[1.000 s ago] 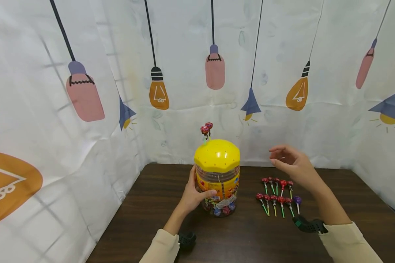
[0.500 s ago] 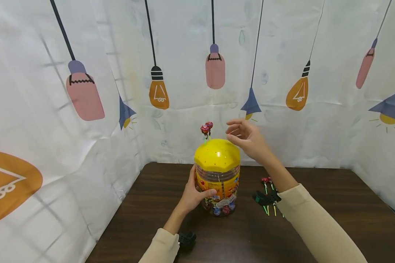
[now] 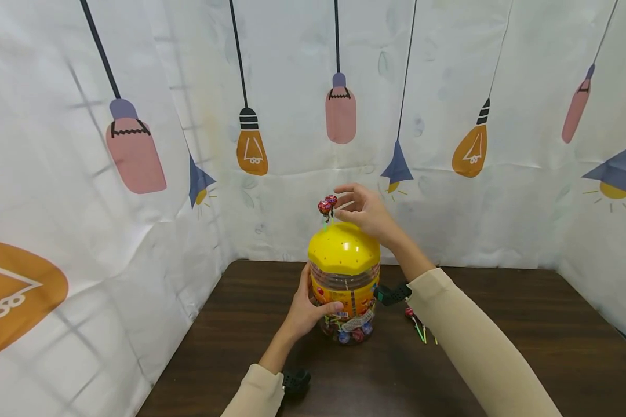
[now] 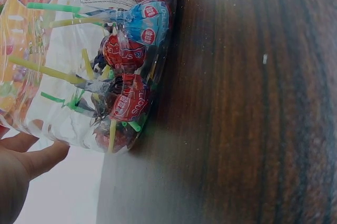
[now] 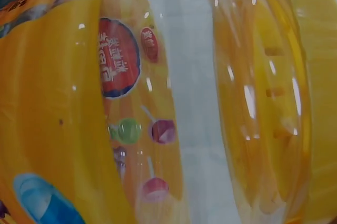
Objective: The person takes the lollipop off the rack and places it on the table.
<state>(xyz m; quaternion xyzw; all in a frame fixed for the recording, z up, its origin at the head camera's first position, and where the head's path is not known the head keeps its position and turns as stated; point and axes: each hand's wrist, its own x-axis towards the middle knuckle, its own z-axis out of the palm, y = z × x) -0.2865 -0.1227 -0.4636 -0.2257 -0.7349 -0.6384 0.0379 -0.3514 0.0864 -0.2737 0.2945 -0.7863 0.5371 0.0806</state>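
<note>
My left hand (image 3: 305, 313) grips the side of a clear plastic candy jar (image 3: 339, 298), its thumb across the front label. The jar stands upright on the table with wrapped lollipops (image 4: 131, 98) inside, red and blue ones showing. On top is a domed yellow lid (image 3: 344, 249) with small holes. Two red-wrapped lollipops (image 3: 324, 207) stand stick-down at the lid's back left. My right hand (image 3: 365, 211) is over the lid, thumb and fingers parted, fingertips right beside the nearer-right lollipop. The right wrist view shows only the jar's label and yellow lid (image 5: 321, 103) up close.
Right of the jar, lollipops (image 3: 409, 313) lie on the dark wooden table (image 3: 271, 289), mostly hidden under my right sleeve (image 3: 464, 341). A white curtain (image 3: 292, 220) printed with lamps hangs behind and to the left.
My right hand has moved left from above the loose lollipops to the two on the lid, its sleeve now covering most of the loose ones. My left hand and the jar have stayed put.
</note>
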